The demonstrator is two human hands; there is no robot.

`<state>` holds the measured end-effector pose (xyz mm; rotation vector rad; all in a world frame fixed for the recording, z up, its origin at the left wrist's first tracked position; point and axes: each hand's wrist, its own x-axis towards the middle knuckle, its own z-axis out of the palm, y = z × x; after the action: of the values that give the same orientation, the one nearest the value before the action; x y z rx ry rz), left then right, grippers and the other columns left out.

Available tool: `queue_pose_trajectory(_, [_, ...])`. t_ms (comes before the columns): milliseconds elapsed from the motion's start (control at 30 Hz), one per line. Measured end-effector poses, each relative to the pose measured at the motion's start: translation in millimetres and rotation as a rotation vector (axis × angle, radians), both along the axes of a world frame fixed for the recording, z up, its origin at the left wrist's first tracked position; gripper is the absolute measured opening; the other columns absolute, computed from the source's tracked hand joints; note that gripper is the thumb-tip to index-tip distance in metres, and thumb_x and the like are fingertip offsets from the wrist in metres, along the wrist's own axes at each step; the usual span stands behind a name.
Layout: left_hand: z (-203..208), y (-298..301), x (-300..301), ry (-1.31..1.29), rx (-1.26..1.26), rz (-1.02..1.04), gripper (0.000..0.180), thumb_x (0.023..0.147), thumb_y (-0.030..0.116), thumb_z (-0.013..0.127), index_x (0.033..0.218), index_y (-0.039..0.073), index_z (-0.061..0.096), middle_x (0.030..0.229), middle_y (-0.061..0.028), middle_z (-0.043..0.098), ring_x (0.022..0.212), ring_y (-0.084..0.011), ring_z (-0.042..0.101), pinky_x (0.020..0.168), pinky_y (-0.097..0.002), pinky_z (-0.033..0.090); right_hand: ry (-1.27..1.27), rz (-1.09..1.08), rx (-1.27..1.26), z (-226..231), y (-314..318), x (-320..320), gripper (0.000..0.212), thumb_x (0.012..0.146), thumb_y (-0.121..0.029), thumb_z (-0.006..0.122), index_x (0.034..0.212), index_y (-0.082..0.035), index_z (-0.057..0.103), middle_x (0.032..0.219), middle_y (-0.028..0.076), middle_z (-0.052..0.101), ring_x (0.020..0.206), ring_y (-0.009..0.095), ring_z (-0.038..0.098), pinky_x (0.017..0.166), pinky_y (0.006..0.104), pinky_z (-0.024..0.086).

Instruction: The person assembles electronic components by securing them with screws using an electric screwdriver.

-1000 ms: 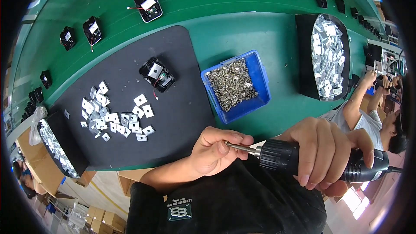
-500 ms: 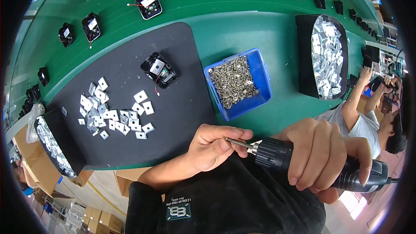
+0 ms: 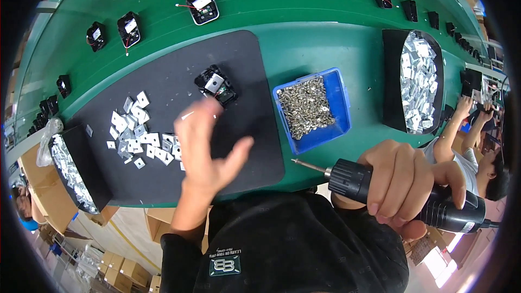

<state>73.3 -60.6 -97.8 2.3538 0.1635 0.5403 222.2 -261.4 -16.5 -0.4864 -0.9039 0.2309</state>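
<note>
My right hand [image 3: 399, 184] is wrapped round a black electric screwdriver [image 3: 350, 178]. Its thin bit points left, just below the screw bin; whether a screw sits on the tip is too small to tell. My left hand [image 3: 206, 149], somewhat blurred, reaches over the black mat with fingers stretched and thumb apart, seemingly holding nothing. Its fingertips are just short of a small black housing [image 3: 230, 96], which lies open with a square metal plate [image 3: 214, 82] and a green circuit board inside. Beside that hand lie many loose square metal plates [image 3: 130, 127] with holes, partly hidden by it.
A blue bin [image 3: 341, 106] of screws stands right of the black mat [image 3: 255, 65]. Black boxes of metal plates stand at the right [image 3: 393, 81] and far left [image 3: 87, 165]. More black housings [image 3: 202, 4] line the green surface beyond. A co-worker [image 3: 467, 168] works at far right.
My left hand has let go of the screwdriver's bit and moved left and forward to the housing, its fingers opening. My right hand still grips the screwdriver. The whole view has shifted slightly.
</note>
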Motion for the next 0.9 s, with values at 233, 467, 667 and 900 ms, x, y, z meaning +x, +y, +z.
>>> queue_pose_trajectory(233, [-6.4,21.1,21.7,0.348,0.121,0.263,0.11,0.055,0.017,0.092,0.147,0.004,0.034,0.14,-0.0175,0.049,0.13,-0.0346,0.046,0.109,-0.0424,0.035,0.113,-0.112,-0.001,-2.3,16.9,-8.7,0.06,0.083,-0.008,0.076,0.134,-0.012,0.044,0.067,0.003,0.063,0.053,0.01,0.062,0.053,0.0235,0.057])
queue_pose_trajectory(467, [4.1,14.7,19.5,0.137,0.041,0.098,0.097,0.057,0.016,0.09,0.14,0.0,0.043,0.12,-0.0173,0.061,0.107,-0.0352,0.059,0.094,-0.0425,0.047,0.05,-0.199,-0.043,-2.0,16.0,-8.9,0.065,0.084,-0.009,0.076,0.14,-0.013,0.042,0.067,0.001,0.061,0.054,0.008,0.061,0.053,0.0227,0.055])
queue_pose_trajectory(667, [25.4,-9.6,16.3,0.011,-0.133,-0.144,0.09,0.059,0.006,0.086,0.136,-0.009,0.043,0.129,-0.025,0.057,0.112,-0.0405,0.061,0.095,-0.0432,0.051,0.142,-0.263,-0.093,5.4,30.1,-16.6,0.062,0.088,-0.014,0.071,0.142,-0.015,0.039,0.068,-0.003,0.057,0.055,0.007,0.057,0.056,0.0225,0.052])
queue_pose_trajectory(900, [22.9,-19.7,23.2,-0.119,-0.092,-0.221,0.093,0.054,0.008,0.088,0.135,-0.009,0.046,0.123,-0.0236,0.062,0.102,-0.0375,0.063,0.087,-0.0416,0.053,0.087,-0.275,-0.205,-3.8,27.4,-19.8,0.057,0.089,-0.017,0.071,0.137,-0.024,0.04,0.066,-0.006,0.056,0.051,0.006,0.053,0.052,0.0227,0.048])
